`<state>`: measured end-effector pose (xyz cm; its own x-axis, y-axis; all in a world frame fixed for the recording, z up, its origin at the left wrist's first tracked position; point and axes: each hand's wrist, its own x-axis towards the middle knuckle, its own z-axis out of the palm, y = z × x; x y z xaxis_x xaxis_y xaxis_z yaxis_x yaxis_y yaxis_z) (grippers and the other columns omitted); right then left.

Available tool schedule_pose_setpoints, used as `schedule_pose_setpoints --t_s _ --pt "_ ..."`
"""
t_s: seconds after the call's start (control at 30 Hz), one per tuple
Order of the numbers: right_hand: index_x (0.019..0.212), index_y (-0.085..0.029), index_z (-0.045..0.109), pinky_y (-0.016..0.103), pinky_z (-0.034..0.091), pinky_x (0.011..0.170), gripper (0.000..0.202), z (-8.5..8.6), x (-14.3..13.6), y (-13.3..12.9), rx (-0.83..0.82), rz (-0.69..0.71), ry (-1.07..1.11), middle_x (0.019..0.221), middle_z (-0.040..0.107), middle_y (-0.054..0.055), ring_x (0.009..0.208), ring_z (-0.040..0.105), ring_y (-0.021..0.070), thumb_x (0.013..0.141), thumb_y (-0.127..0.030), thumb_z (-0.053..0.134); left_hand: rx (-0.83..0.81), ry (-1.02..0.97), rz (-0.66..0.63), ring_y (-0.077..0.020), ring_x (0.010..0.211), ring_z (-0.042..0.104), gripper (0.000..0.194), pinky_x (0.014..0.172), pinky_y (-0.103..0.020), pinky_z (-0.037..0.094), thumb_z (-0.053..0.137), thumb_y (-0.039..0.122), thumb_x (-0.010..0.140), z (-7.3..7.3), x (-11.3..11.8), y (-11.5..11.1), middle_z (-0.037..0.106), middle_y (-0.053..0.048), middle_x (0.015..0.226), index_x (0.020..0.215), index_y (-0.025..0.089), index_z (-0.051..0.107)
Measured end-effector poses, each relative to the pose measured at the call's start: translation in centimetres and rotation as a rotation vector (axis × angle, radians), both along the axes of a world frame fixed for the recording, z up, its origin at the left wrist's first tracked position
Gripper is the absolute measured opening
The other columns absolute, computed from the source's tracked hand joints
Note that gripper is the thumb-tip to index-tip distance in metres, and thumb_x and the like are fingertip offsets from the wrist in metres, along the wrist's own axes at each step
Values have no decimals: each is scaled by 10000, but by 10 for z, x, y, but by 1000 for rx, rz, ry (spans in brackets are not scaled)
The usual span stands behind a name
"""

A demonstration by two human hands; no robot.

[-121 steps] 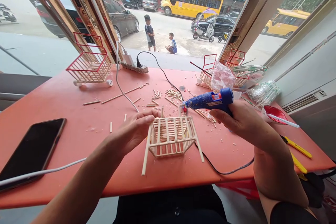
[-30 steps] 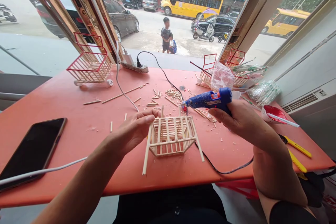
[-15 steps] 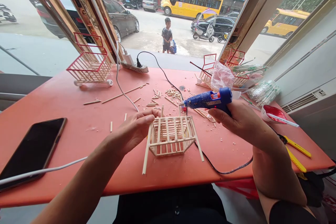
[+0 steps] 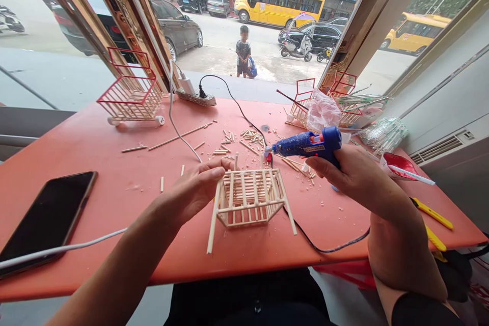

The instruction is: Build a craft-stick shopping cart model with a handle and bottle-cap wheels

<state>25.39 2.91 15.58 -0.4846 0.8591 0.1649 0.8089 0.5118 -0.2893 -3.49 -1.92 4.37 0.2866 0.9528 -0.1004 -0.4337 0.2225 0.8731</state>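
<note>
A small basket frame of thin wooden sticks (image 4: 248, 198) is held just over the table's near side, two longer sticks jutting toward me. My left hand (image 4: 202, 181) grips its left end, thumb on top and the other fingers partly hidden behind. In my right hand (image 4: 351, 175) is a blue hot glue gun (image 4: 305, 143), its handle mostly covered by the palm. The gun points left, with its nozzle close to the upright stick at the basket's far right corner; I cannot tell whether they touch.
Cut stick pieces (image 4: 252, 136) lie scattered behind the basket. A finished mini shopping cart (image 4: 132, 91) stands back left, a phone (image 4: 48, 214) at left. A power strip (image 4: 196, 98), a red-stained cup (image 4: 399, 165) and yellow-handled pliers (image 4: 433, 214) are also about. A person (image 4: 243, 53) stands outside.
The glue gun in my right hand has shifted slightly to the right. My left hand and the basket frame have stayed in place.
</note>
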Motion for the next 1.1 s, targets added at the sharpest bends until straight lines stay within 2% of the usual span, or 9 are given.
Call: schedule_pose_setpoints --t_s 0.13,0.27,0.37,0.47,0.67,0.83,1.1 --pt "656 -230 531 309 328 575 467 -2 1 -1 26 7 47 555 549 24 576 539 186 956 -586 486 10 -2 9 -178 686 645 374 668 -261 535 877 473 758 -1 1 1 708 -61 784 893 150 748" --pt "706 -207 578 297 367 589 417 -13 -1 -3 -48 113 216 587 593 12 559 533 151 988 -507 510 11 1 16 -186 720 659 363 692 -264 543 873 469 761 -2 1 2 716 -59 808 903 161 745" --pt "694 -201 575 291 351 574 427 -25 -6 -2 -36 179 293 578 588 5 544 511 135 1001 -492 518 5 -5 7 -185 735 664 353 700 -262 542 866 473 770 -4 0 2 725 -58 822 908 170 746" --pt "662 -198 574 293 325 556 448 -31 -10 -2 -6 188 293 549 566 1 526 496 130 996 -493 531 6 5 -13 -187 735 664 373 695 -263 540 860 496 774 -4 -1 3 729 -64 818 909 165 752" --pt "671 -207 563 284 332 525 413 -19 -2 -3 -65 154 295 516 542 -18 469 476 117 989 -469 534 -7 -1 13 -180 712 655 390 674 -257 541 906 488 717 1 1 3 722 -54 798 874 166 751" --pt "645 -216 570 294 340 529 456 -8 9 -1 -39 88 227 485 527 -17 450 475 125 977 -524 517 -34 -15 5 -176 689 652 413 660 -256 548 929 490 688 5 3 2 719 -47 777 878 170 750" --pt "648 -218 611 304 343 562 500 -10 12 4 -56 118 135 473 504 -13 480 501 145 994 -561 495 -27 4 15 -170 691 651 414 663 -244 549 937 501 672 6 3 2 707 -42 774 848 176 749"
